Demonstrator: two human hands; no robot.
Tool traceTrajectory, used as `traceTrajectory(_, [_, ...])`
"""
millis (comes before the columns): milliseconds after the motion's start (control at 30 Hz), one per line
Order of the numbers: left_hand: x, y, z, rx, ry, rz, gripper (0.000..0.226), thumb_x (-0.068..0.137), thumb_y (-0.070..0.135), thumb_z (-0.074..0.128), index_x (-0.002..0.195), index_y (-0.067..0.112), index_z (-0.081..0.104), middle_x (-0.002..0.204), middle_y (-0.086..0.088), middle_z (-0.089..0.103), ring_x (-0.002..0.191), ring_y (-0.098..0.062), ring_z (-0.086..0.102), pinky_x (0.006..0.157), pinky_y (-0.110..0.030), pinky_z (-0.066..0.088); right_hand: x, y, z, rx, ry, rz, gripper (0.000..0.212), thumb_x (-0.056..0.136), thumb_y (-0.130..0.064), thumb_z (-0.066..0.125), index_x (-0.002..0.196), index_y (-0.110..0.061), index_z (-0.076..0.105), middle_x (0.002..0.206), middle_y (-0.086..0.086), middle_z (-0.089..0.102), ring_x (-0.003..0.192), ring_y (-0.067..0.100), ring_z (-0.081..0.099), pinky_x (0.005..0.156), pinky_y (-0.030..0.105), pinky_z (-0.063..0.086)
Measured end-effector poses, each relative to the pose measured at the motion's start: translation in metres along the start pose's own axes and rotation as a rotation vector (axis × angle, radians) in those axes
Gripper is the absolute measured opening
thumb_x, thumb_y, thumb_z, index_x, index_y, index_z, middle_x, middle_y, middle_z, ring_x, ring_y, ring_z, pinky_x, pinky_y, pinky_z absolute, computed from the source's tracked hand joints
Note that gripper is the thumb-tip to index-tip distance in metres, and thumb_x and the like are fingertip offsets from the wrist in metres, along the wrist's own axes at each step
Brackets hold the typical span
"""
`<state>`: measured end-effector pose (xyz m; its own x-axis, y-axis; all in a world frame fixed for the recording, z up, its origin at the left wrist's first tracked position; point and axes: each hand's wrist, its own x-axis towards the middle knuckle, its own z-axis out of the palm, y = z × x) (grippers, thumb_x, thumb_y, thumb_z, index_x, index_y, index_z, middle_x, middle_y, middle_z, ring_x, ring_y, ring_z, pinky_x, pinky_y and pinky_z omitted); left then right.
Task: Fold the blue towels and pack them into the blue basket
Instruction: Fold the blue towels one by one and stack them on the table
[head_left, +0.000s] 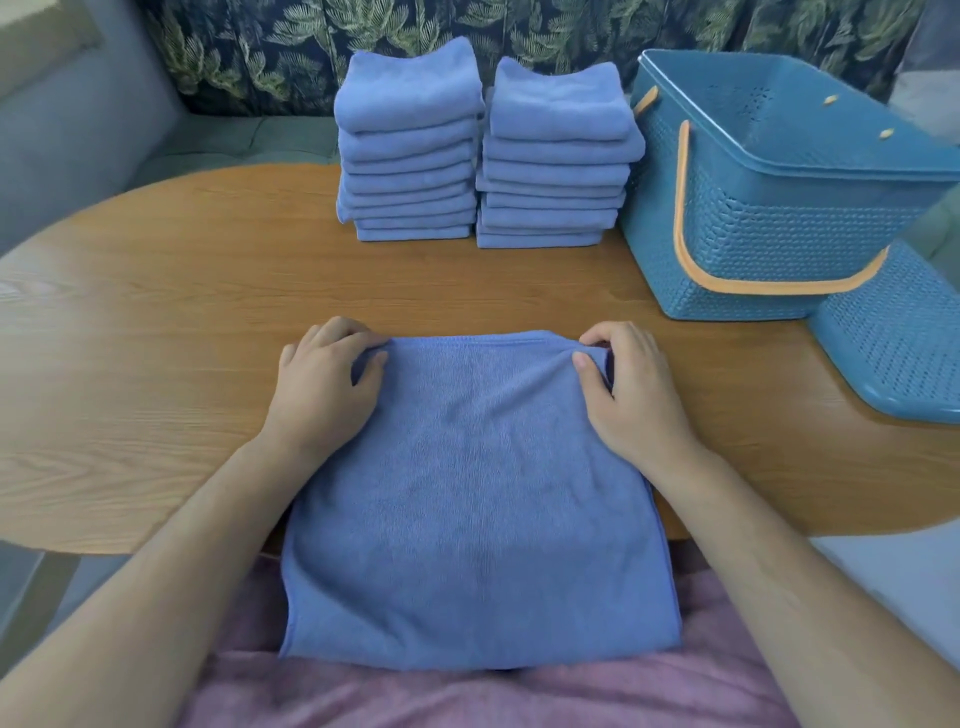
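Nearest, a pink garment (467, 696) is seen below the near edge of the tabletop (156, 312). Over it hangs the lower part of a blue towel (478, 493), which is draped across that near edge at the middle, its far part lying flat on the wood. How many layers it has cannot be told.

Its far-left corner is pinched by the left hand (322, 384) and its far-right corner by the right hand (631, 387). On each, the fingers (371, 361) are curled round the hem, with the thumb on top.

A fold of this towel is judged to be the step in hand. For the next move, both corners would need to be carried together and laid edge to edge, so that the hems match.

Farther on, at the middle of the far edge, two stacks of folded towels (410, 156) stand side by side, touching or almost so. Just beside them, towards the far-right corner, the blue basket (769, 223) is set, its orange handle lowered. No towels are seen in it, so packing is judged not yet begun. A second blue perforated piece (893, 343) lies at the right edge.
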<state>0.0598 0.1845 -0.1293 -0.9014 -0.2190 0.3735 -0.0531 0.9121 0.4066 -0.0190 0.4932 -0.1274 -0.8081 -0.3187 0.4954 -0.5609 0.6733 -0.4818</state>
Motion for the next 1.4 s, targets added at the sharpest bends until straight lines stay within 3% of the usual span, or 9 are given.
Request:
traceTrajectory(200, [0.0,0.001,-0.002,-0.016,-0.007,-0.034,0.02,0.096,0.029,0.059,0.112,0.028,0.071,0.111,0.014,0.058,0.109,-0.015,0.048,0.089,-0.034,0.03,0.001,0.005,-0.001,0.027,-0.019,0.061,0.025,0.09,-0.015,0.068,0.115,-0.016,0.062,0.102,-0.006,0.054,0.097,0.015,0.052,0.091,0.036,0.046])
traceTrajectory(333, [0.0,0.002,-0.002,-0.046,-0.012,-0.051,0.019,0.096,0.029,0.059,0.111,0.029,0.071,0.111,0.016,0.058,0.109,-0.013,0.048,0.091,-0.033,0.029,0.002,0.002,-0.003,0.212,-0.073,0.19,0.025,0.089,-0.028,0.072,0.112,-0.021,0.067,0.103,-0.01,0.06,0.093,0.001,0.056,0.085,0.015,0.044])
traceTrajectory(467, [0.0,0.003,-0.002,-0.056,-0.003,-0.057,0.018,0.095,0.028,0.06,0.109,0.029,0.071,0.11,0.016,0.058,0.108,-0.012,0.048,0.092,-0.033,0.028,0.005,0.007,-0.002,0.231,-0.016,0.246,0.017,0.094,-0.019,0.064,0.11,-0.023,0.069,0.102,-0.01,0.066,0.089,0.004,0.059,0.084,0.025,0.048])
traceTrajectory(667, [0.002,0.002,-0.002,-0.054,0.012,-0.066,0.017,0.096,0.029,0.058,0.108,0.03,0.07,0.109,0.016,0.057,0.108,-0.013,0.048,0.09,-0.033,0.027,0.012,0.005,-0.003,0.186,0.054,0.292,0.016,0.093,-0.015,0.061,0.101,-0.027,0.069,0.089,-0.016,0.063,0.073,0.003,0.057,0.068,0.014,0.041])
traceTrajectory(767, [0.004,0.002,0.0,-0.043,0.028,-0.085,0.019,0.096,0.029,0.06,0.11,0.028,0.072,0.106,0.012,0.056,0.105,-0.016,0.045,0.089,-0.034,0.028,0.013,0.007,0.0,0.156,0.049,0.266,0.021,0.092,-0.013,0.059,0.107,-0.024,0.069,0.095,-0.01,0.061,0.075,0.005,0.057,0.075,0.021,0.046])
traceTrajectory(833, [0.005,0.001,0.001,-0.028,0.033,-0.094,0.02,0.095,0.029,0.062,0.11,0.024,0.074,0.1,0.009,0.052,0.101,-0.019,0.042,0.089,-0.035,0.033,0.012,0.01,0.005,0.125,-0.021,0.254,0.027,0.091,-0.019,0.062,0.117,-0.02,0.068,0.109,-0.006,0.056,0.092,0.008,0.057,0.089,0.021,0.045])
traceTrajectory(967, [0.005,-0.001,0.0,-0.014,0.055,-0.076,0.014,0.093,0.028,0.064,0.102,0.021,0.074,0.098,0.005,0.05,0.096,-0.022,0.042,0.088,-0.039,0.039,0.009,0.014,0.013,-0.042,-0.054,0.151,0.012,0.093,-0.023,0.06,0.098,-0.019,0.071,0.109,-0.007,0.05,0.106,0.021,0.049,0.095,0.008,0.022])
traceTrajectory(1133, [0.002,0.004,0.0,-0.01,0.052,-0.083,0.012,0.099,0.027,0.051,0.106,0.023,0.06,0.106,0.001,0.059,0.102,-0.027,0.047,0.085,-0.037,0.031,0.01,0.007,0.007,-0.056,-0.014,0.085,0.011,0.101,-0.014,0.046,0.099,-0.013,0.057,0.102,0.004,0.06,0.095,0.029,0.053,0.089,0.042,0.04])
traceTrajectory(1400, [0.001,0.002,-0.003,-0.014,0.035,-0.111,0.014,0.097,0.025,0.054,0.109,0.02,0.061,0.105,-0.001,0.059,0.105,-0.026,0.049,0.089,-0.041,0.032,0.008,0.006,0.007,-0.132,-0.131,0.117,0.016,0.096,-0.021,0.056,0.109,-0.02,0.065,0.111,-0.002,0.062,0.106,0.026,0.051,0.094,0.045,0.041])
